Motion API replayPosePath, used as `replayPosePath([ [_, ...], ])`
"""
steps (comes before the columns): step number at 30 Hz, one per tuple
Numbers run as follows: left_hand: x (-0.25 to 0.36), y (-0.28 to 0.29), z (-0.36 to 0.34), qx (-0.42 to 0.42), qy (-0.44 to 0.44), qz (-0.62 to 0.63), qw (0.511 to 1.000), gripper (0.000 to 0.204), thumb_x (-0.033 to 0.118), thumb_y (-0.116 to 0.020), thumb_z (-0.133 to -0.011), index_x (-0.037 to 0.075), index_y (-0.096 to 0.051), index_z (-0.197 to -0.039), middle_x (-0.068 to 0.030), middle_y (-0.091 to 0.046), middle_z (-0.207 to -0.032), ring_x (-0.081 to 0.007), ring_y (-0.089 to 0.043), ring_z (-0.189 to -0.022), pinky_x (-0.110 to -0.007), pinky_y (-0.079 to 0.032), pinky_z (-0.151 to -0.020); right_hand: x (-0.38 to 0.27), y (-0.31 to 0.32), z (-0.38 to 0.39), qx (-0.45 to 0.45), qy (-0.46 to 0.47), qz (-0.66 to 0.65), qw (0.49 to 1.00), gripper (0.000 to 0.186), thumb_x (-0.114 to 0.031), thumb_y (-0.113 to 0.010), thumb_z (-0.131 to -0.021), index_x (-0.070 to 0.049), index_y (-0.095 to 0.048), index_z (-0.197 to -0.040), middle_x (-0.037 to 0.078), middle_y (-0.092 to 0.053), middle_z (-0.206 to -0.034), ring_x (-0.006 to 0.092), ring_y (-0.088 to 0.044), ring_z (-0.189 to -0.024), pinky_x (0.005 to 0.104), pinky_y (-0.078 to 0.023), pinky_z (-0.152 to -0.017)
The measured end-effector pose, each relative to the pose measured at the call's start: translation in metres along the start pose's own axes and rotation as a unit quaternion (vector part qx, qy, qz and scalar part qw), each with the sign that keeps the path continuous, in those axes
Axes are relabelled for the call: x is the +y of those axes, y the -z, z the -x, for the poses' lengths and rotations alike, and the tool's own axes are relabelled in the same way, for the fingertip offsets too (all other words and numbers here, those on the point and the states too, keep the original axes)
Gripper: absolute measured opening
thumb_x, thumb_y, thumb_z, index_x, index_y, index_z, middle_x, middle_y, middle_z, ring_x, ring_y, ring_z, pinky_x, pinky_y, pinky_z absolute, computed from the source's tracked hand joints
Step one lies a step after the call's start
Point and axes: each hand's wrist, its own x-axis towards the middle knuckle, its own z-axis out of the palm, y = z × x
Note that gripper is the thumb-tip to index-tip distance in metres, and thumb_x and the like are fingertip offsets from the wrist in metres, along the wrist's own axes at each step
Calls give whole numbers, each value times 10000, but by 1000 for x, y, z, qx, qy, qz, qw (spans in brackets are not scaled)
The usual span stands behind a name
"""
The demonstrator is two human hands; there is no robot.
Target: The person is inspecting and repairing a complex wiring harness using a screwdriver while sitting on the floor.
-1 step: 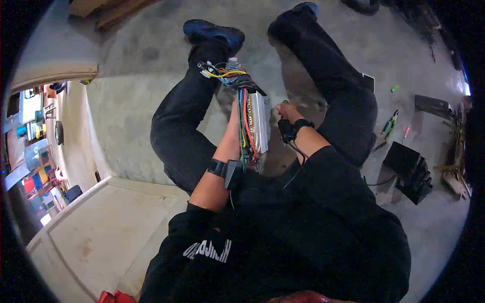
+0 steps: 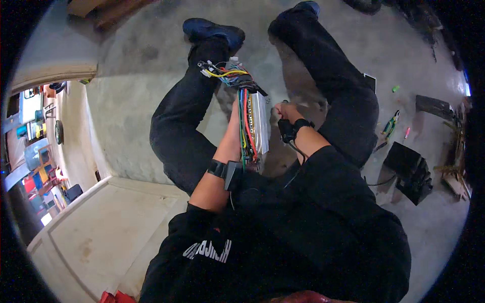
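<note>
Two wrists: black straps are worn; a black box-shaped device (image 2: 233,175) is mounted on the left.
Left hand (image 2: 236,108): mostly hidden behind the wired unit (image 2: 260,123); its grip cannot be told.
Right hand (image 2: 285,109): positioned just right of the unit, apart from it; fingers are curled, and whether anything is pinched cannot be told.
Wired unit: a ribbed silver casing, located between the legs (image 2: 182,121); red, green and blue wires (image 2: 245,118) are run along its left side.
Wire ends: a loose bundle with yellow wire (image 2: 227,73) and white connectors is gathered at the far end.
Floor, right: a black block (image 2: 404,166), pliers (image 2: 390,124) and a pink item (image 2: 407,133) are laid beyond the right knee.
Farther: a small green piece (image 2: 395,89) is seen.
</note>
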Motion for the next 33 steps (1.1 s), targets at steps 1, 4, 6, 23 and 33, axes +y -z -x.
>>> replayPosePath([
  [1, 2, 2, 5, 11, 2, -3, 1000, 561, 670, -501, -917, 147, -683, -1009, -29, -679, -823, -165, -655, -666, -309, -549, -572, -15, -14, 8, -11, 10, 18, 1000, 287, -345, -565, -867, -106, -614, -718, 42, -567, -623, 183, -536, -528, 380, -415, -486],
  [4, 6, 4, 31, 67, -31, -19, 997, 617, 676, -451, -937, 142, -651, -1173, -31, -681, -957, -151, -663, -795, -305, -557, -693, -71, -42, 62, -53, 56, 27, 997, 216, -265, -566, -859, -90, -622, -747, 57, -624, -682, 180, -554, -534, 355, -402, -447],
  [6, 5, 6, 35, 44, -23, -17, 999, 660, 681, -416, -947, 147, -591, -1292, -31, -668, -1035, -146, -656, -874, -307, -549, -773, -78, -41, 70, -73, 88, -12, 993, 173, -226, -574, -850, -84, -622, -763, 64, -641, -702, 181, -559, -534, 346, -394, -430],
  [23, -11, 23, 10, -33, -66, -3, 997, 579, 667, -470, -934, 155, -663, -1124, 8, -659, -850, -112, -620, -692, -287, -521, -579, -204, 25, 263, 230, 420, -284, 831, 649, 41, -605, -809, 18, -333, -1398, 163, -579, -1102, 222, -633, -798, 317, -493, -620],
  [33, -11, -17, 57, -112, -82, -39, 990, 521, 626, -446, -956, 153, -652, -1032, 7, -673, -874, -136, -659, -744, -318, -564, -657, -136, -8, 411, 113, 640, -321, 690, 710, 10, -657, -902, -51, -227, -1462, 153, -524, -1206, 305, -682, -946, 424, -573, -842],
])
